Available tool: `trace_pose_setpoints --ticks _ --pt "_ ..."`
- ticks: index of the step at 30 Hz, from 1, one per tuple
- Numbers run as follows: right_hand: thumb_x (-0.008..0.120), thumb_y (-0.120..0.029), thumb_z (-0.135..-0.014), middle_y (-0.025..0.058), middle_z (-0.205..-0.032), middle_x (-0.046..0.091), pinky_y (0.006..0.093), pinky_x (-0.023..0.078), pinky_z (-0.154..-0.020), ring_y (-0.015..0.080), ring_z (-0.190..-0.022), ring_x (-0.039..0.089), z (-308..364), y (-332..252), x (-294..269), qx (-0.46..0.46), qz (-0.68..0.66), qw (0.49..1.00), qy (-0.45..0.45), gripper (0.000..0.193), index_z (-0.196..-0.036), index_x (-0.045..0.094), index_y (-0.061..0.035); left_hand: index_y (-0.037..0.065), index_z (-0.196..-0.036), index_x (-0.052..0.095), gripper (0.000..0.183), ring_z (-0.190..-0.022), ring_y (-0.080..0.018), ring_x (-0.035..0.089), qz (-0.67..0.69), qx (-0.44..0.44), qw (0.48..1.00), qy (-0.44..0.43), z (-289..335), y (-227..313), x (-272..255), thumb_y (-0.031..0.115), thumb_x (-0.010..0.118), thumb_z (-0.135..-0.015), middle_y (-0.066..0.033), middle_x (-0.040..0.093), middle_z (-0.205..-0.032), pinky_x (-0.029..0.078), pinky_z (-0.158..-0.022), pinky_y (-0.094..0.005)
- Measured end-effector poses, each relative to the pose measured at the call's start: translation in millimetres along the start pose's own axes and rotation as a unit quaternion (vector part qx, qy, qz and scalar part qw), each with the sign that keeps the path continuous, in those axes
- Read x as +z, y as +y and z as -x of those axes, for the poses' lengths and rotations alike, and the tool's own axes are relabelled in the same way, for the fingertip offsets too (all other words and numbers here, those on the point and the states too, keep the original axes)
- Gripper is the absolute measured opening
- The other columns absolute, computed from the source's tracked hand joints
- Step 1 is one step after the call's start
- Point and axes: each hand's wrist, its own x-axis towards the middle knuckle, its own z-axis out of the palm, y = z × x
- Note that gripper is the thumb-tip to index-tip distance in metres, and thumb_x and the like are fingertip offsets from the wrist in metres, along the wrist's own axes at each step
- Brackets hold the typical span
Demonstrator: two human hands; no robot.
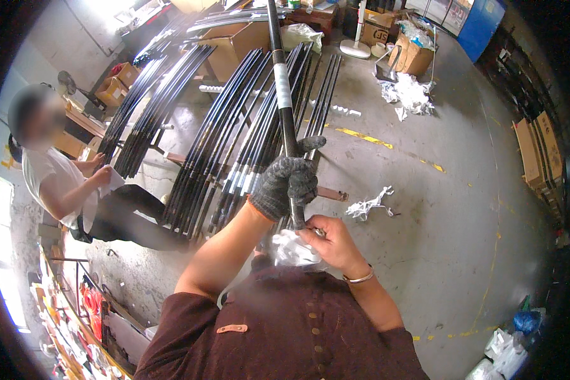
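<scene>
A long black pole (286,114) with a pale grey band rises away from me, slightly tilted. My left hand (286,180), in a dark grey knitted glove with an orange cuff, wraps round it near its lower end. My right hand (335,246) is bare, with a bracelet at the wrist. Its thumb and fingers pinch together at the pole's bottom tip, against a crumpled white sheet (290,249) in front of my chest. Whether the sheet is paper or plastic I cannot tell.
Beyond my hands, several black poles (206,136) lie in rows on low racks. A co-worker (69,171) stands at the left, holding a white piece (114,179). White scraps (368,204) litter the floor at right; cardboard boxes (532,152) stand further right.
</scene>
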Motion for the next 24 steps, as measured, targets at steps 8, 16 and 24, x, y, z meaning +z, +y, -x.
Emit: trace_pose_setpoints --ticks 8,16,24 --pt "0.068 -0.006 -0.079 0.0063 -0.069 0.059 0.0275 0.043 -0.057 0.0117 -0.062 0.054 8 -13 -15 -0.134 0.027 0.990 0.047 0.010 -0.079 0.063 0.0033 0.007 -0.128 0.043 0.047 -0.048 -0.0098 0.042 -0.112 0.021 0.990 0.081 -2 0 3 0.020 0.061 -0.086 0.0028 0.041 -0.061 0.038 -0.044 -0.0241" --pt "0.072 -0.007 -0.073 0.0123 -0.077 0.062 0.0359 0.049 -0.061 0.0272 -0.066 0.062 0 -29 -16 -0.161 0.183 0.963 0.113 0.021 -0.090 0.063 0.0003 0.004 -0.129 0.040 0.049 -0.049 -0.0107 0.045 -0.163 0.032 0.983 0.076 -7 -3 5 0.017 0.060 -0.087 0.0012 0.044 -0.062 0.042 -0.047 -0.0263" --pt "0.068 -0.004 -0.070 0.0109 -0.070 0.061 0.0370 0.048 -0.053 0.0284 -0.060 0.060 -2 -25 -9 -0.165 0.412 0.885 0.141 0.008 -0.076 0.062 -0.0046 0.002 -0.126 0.045 0.043 -0.051 -0.0108 0.047 -0.248 0.063 0.958 0.132 -12 -18 1 0.014 0.059 -0.087 -0.0001 0.047 -0.064 0.044 -0.048 -0.0269"
